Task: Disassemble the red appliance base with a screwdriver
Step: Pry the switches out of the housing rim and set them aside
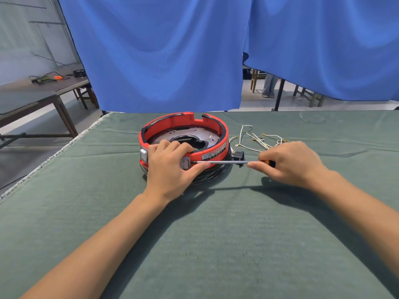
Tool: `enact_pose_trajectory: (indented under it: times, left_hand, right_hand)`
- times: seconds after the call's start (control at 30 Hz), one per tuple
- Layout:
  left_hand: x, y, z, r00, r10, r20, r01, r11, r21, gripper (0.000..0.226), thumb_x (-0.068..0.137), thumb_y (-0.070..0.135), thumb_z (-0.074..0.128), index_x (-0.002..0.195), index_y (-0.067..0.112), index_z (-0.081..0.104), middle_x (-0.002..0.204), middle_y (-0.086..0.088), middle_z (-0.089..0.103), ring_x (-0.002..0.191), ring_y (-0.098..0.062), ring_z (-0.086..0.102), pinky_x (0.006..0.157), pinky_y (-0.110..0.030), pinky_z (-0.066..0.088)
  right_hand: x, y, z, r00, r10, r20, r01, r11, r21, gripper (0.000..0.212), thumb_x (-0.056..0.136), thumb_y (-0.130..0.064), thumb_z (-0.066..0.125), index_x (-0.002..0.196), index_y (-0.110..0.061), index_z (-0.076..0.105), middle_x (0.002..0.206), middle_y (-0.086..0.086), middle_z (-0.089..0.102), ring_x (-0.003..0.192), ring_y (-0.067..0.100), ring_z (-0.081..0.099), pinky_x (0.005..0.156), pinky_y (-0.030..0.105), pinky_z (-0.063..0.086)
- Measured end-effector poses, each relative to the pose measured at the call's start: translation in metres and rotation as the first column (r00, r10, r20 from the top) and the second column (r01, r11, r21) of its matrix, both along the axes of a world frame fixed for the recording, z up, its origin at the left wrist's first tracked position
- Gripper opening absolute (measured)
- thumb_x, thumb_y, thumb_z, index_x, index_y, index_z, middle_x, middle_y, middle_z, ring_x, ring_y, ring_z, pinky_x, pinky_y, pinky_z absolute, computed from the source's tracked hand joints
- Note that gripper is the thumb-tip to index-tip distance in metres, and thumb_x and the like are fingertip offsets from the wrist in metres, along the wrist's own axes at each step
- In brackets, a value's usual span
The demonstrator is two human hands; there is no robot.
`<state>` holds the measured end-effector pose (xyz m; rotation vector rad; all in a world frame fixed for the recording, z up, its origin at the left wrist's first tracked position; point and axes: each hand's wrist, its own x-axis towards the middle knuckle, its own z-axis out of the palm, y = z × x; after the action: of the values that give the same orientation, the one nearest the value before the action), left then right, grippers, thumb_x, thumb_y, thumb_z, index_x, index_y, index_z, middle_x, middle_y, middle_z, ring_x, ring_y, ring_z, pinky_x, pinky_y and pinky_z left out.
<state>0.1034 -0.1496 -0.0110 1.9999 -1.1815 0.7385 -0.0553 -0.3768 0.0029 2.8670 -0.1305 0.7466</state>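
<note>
Both hands work on the green-covered surface [216, 234]: the left hand [170, 167] grasps the red appliance base [183, 139], the right hand [289, 162] grips a screwdriver [224, 162] touching its side.

Place: we read this as a makeshift workshop / recording bay, not a home.
Backdrop: blue curtain [172, 50] hung right behind our bench.
Bench: table w/ green felt cover [216, 244].
Neighbour station: 2nd table [32, 91] at left w/ cables & tools [46, 78].
Beyond curtain: wooden chairs [308, 96], pale floor, someone's legs [268, 86].
</note>
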Motion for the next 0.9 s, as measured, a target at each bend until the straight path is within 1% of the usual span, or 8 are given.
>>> enact_pose_trajectory:
  times: [0.1, 0.17, 0.3, 0.37, 0.43, 0.6, 0.8, 0.9]
  left_hand:
    - [0.000, 0.002, 0.000, 1.000, -0.003, -0.010, 0.003, 1.000, 0.002, 0.047, 0.073, 0.064, 0.056, 0.081, 0.019, 0.068, 0.075, 0.006, 0.063, 0.079, -0.022, 0.053, 0.078, -0.030, 0.024]
    - [-0.001, 0.003, -0.001, 1.000, -0.005, -0.017, 0.005, 1.000, 0.002, 0.047, 0.073, 0.064, 0.056, 0.081, 0.019, 0.068, 0.075, 0.006, 0.063, 0.078, -0.021, 0.053, 0.078, -0.030, 0.025]
    - [0.000, 0.004, -0.002, 1.000, -0.005, -0.027, 0.005, 1.000, -0.006, 0.047, 0.074, 0.063, 0.057, 0.079, 0.018, 0.068, 0.076, 0.006, 0.063, 0.078, -0.021, 0.054, 0.079, -0.032, 0.029]
    - [0.000, 0.004, -0.003, 0.999, -0.009, -0.034, 0.009, 1.000, -0.011, 0.046, 0.074, 0.062, 0.058, 0.079, 0.018, 0.068, 0.076, 0.006, 0.063, 0.078, -0.021, 0.054, 0.079, -0.033, 0.030]
    - [0.001, 0.004, -0.003, 0.999, -0.010, -0.037, 0.009, 1.000, -0.016, 0.044, 0.074, 0.061, 0.059, 0.079, 0.019, 0.068, 0.075, 0.007, 0.063, 0.078, -0.021, 0.054, 0.078, -0.034, 0.031]
    - [0.001, 0.004, -0.004, 1.000, -0.004, -0.027, 0.004, 1.000, -0.025, 0.043, 0.074, 0.061, 0.059, 0.078, 0.018, 0.068, 0.074, 0.006, 0.063, 0.076, -0.021, 0.054, 0.078, -0.034, 0.030]
    - [0.001, 0.009, -0.003, 0.999, -0.027, -0.020, 0.027, 0.999, 0.019, 0.043, 0.076, 0.059, 0.059, 0.083, 0.018, 0.068, 0.080, 0.006, 0.064, 0.081, -0.019, 0.054, 0.080, -0.032, 0.031]
    - [0.001, 0.013, -0.003, 0.999, -0.048, -0.016, 0.049, 0.998, 0.042, 0.044, 0.076, 0.058, 0.059, 0.087, 0.016, 0.067, 0.085, 0.006, 0.065, 0.085, -0.019, 0.055, 0.083, -0.032, 0.032]
  right_hand:
    - [0.007, 0.001, -0.008, 0.998, 0.042, 0.045, -0.040, 0.997, -0.061, 0.054, 0.088, -0.061, 0.029, 0.053, -0.020, 0.036, 0.044, 0.001, 0.050, 0.041, 0.028, 0.049, 0.041, 0.026, 0.034]
    - [0.012, -0.002, -0.011, 0.994, 0.072, 0.077, -0.063, 0.991, -0.114, 0.052, 0.088, -0.055, 0.034, 0.051, -0.018, 0.040, 0.042, 0.001, 0.050, 0.036, 0.027, 0.049, 0.037, 0.027, 0.035]
    - [0.024, -0.011, -0.008, 0.986, 0.114, 0.119, -0.086, 0.972, -0.219, 0.051, 0.087, -0.050, 0.038, 0.051, -0.014, 0.048, 0.041, 0.001, 0.050, 0.031, 0.023, 0.048, 0.038, 0.021, 0.025]
    - [0.030, -0.016, -0.005, 0.979, 0.157, 0.134, -0.119, 0.960, -0.254, 0.051, 0.087, -0.049, 0.038, 0.052, -0.014, 0.048, 0.041, 0.001, 0.049, 0.031, 0.023, 0.048, 0.038, 0.020, 0.025]
    - [0.035, -0.019, -0.003, 0.971, 0.197, 0.133, -0.156, 0.952, -0.265, 0.053, 0.089, -0.051, 0.035, 0.053, -0.014, 0.048, 0.042, 0.002, 0.050, 0.032, 0.023, 0.049, 0.035, 0.022, 0.027]
    - [0.045, -0.023, -0.002, 0.957, 0.249, 0.148, -0.204, 0.942, -0.267, 0.067, 0.097, -0.056, 0.016, 0.055, -0.013, 0.048, 0.045, 0.003, 0.052, 0.033, 0.023, 0.050, 0.033, 0.024, 0.029]
    - [0.048, -0.019, 0.000, 0.960, 0.252, 0.121, -0.210, 0.937, -0.280, 0.068, 0.097, -0.055, 0.017, 0.056, -0.012, 0.050, 0.046, 0.004, 0.052, 0.034, 0.022, 0.050, 0.032, 0.024, 0.030]
    - [0.036, -0.012, 0.001, 0.975, 0.195, 0.106, -0.158, 0.946, -0.281, 0.058, 0.091, -0.054, 0.031, 0.056, -0.012, 0.049, 0.045, 0.002, 0.050, 0.034, 0.023, 0.050, 0.034, 0.022, 0.029]
